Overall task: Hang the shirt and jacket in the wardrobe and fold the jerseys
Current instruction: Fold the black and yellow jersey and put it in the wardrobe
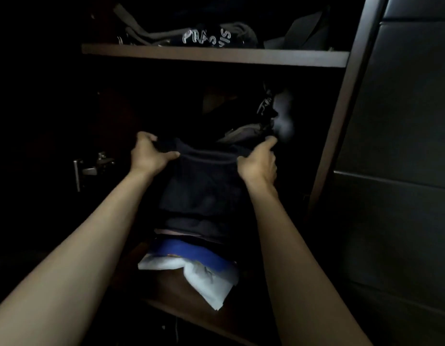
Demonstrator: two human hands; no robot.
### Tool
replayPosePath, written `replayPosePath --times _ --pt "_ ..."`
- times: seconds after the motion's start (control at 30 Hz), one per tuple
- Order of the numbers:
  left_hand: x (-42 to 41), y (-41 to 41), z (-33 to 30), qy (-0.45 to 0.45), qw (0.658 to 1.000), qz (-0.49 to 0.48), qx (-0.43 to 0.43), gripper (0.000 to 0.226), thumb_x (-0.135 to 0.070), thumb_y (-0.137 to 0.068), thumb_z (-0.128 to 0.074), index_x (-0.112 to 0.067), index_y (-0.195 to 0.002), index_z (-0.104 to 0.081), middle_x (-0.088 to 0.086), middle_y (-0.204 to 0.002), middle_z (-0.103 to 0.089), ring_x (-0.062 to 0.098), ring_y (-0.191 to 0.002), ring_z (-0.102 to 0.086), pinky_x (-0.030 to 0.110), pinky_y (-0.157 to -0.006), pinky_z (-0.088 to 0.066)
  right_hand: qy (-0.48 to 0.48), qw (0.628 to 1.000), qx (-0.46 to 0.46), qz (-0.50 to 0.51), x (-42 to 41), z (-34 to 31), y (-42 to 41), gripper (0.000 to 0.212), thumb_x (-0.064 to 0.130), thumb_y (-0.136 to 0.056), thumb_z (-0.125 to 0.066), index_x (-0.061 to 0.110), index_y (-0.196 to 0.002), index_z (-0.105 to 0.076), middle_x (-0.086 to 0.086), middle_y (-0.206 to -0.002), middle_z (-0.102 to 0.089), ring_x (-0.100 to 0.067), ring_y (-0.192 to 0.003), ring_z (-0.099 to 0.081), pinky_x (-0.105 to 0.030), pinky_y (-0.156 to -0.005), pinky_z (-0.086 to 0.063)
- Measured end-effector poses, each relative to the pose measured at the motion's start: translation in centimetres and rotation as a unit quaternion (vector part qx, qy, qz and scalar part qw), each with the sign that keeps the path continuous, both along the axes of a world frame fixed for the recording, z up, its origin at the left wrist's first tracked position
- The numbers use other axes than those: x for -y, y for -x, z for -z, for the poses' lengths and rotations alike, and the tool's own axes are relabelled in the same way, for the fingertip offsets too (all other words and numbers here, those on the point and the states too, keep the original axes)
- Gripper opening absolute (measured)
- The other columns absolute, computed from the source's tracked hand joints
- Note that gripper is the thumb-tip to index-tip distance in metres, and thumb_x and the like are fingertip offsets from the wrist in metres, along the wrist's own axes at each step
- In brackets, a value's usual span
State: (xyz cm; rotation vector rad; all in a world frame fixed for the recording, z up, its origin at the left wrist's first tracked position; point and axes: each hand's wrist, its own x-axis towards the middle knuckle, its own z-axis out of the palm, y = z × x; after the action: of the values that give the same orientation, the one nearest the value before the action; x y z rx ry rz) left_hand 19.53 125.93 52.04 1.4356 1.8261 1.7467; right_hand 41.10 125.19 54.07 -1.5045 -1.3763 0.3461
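Darkness on the left, where we can just make out a metal door hinge catching a little light; next to it our left hand comes in, fingers curled over the top and thumb pressed in front, pinching the upper left corner of a dark garment (a jersey, we judge, though the gloom hides any detail); the cloth sits on top of a stack of folded clothes inside the wardrobe compartment, with a blue piece and a white piece poking out at the bottom of that pile. Moving across, our right hand grips the opposite top corner the same way, thumb up and fingers tucked round the edge. To do this step well, we'd keep both corners level and the top edge taut, so the fabric lies square on the stack without dragging the layers under it; ease it, don't tug. Above sits the upper shelf with a printed dark garment; far right, the wardrobe side panel.
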Motion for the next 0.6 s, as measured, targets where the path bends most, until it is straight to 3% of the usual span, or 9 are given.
replayPosePath --times 0.1,0.17,0.23,0.3,0.4,0.5,0.6 --pt "-4.9 -1.3 2.4 0.155 0.977 0.007 -0.143 0.089 -0.033 -0.081 -0.081 -0.007 -0.147 -0.028 0.021 -0.147 -0.04 0.04 -0.133 -0.045 0.044 -0.107 -0.041 0.164 0.972 0.165 0.041 -3.0 1.2 1.3 0.089 0.029 -0.089 -0.074 0.013 -0.155 -0.018 -0.026 -0.163 -0.015 -0.05 -0.145 -0.026 -0.061 -0.117 -0.024" --pt "-6.1 -1.6 4.5 0.155 0.963 -0.001 -0.219 0.075 -0.034 -0.09 -0.071 -0.009 -0.148 -0.03 0.021 -0.147 -0.04 0.041 -0.132 -0.044 0.049 -0.106 -0.041 0.151 0.959 0.238 0.039 -4.0 3.1 1.7 0.074 0.034 -0.094 -0.066 0.011 -0.153 -0.028 -0.025 -0.162 -0.019 -0.048 -0.147 -0.024 -0.06 -0.119 -0.021" --pt "-6.8 -1.7 6.6 0.137 0.961 0.068 -0.232 0.058 -0.033 -0.096 -0.063 -0.013 -0.146 -0.04 0.016 -0.145 -0.048 0.035 -0.131 -0.048 0.043 -0.106 -0.043 0.09 0.958 0.273 0.008 -4.9 5.6 1.7 0.058 0.038 -0.101 -0.053 0.009 -0.149 -0.036 -0.02 -0.159 -0.03 -0.042 -0.147 -0.027 -0.055 -0.119 -0.023" --pt "-7.0 -2.3 9.1 0.157 0.946 0.151 -0.239 0.049 -0.038 -0.102 -0.05 -0.018 -0.147 -0.045 0.009 -0.15 -0.048 0.028 -0.136 -0.046 0.036 -0.112 -0.038 0.08 0.943 0.32 -0.049 -5.4 8.9 1.8 0.055 0.043 -0.106 -0.04 0.013 -0.152 -0.036 -0.016 -0.161 -0.03 -0.035 -0.15 -0.023 -0.054 -0.122 -0.016" --pt "-6.4 -3.2 11.6 0.202 0.904 0.197 -0.322 0.053 -0.044 -0.108 -0.023 -0.027 -0.158 -0.027 -0.004 -0.164 -0.025 0.014 -0.151 -0.022 0.031 -0.124 -0.014 0.123 0.901 0.41 -0.074 -5.7 12.5 1.8 0.059 0.05 -0.107 -0.021 0.025 -0.161 -0.023 -0.007 -0.17 -0.015 -0.028 -0.156 -0.008 -0.053 -0.125 0.004" --pt "-5.5 -2.5 11.3 0.236 0.897 0.204 -0.315 0.056 -0.05 -0.107 -0.022 -0.03 -0.159 -0.019 -0.006 -0.166 -0.017 0.013 -0.154 -0.014 0.034 -0.125 -0.008 0.151 0.882 0.439 -0.081 -4.8 11.6 2.1 0.059 0.048 -0.108 -0.017 0.023 -0.162 -0.019 -0.008 -0.17 -0.01 -0.031 -0.157 -0.003 -0.058 -0.123 0.008" --pt "-2.9 -1.3 11.3 0.209 0.933 0.142 -0.257 0.054 -0.049 -0.104 -0.034 -0.029 -0.154 -0.034 -0.001 -0.161 -0.035 0.021 -0.148 -0.031 0.037 -0.123 -0.023 0.092 0.885 0.436 -0.137 -2.1 10.1 3.7 0.053 0.041 -0.107 -0.03 0.016 -0.154 -0.038 -0.012 -0.159 -0.037 -0.034 -0.15 -0.024 -0.061 -0.123 0.0"
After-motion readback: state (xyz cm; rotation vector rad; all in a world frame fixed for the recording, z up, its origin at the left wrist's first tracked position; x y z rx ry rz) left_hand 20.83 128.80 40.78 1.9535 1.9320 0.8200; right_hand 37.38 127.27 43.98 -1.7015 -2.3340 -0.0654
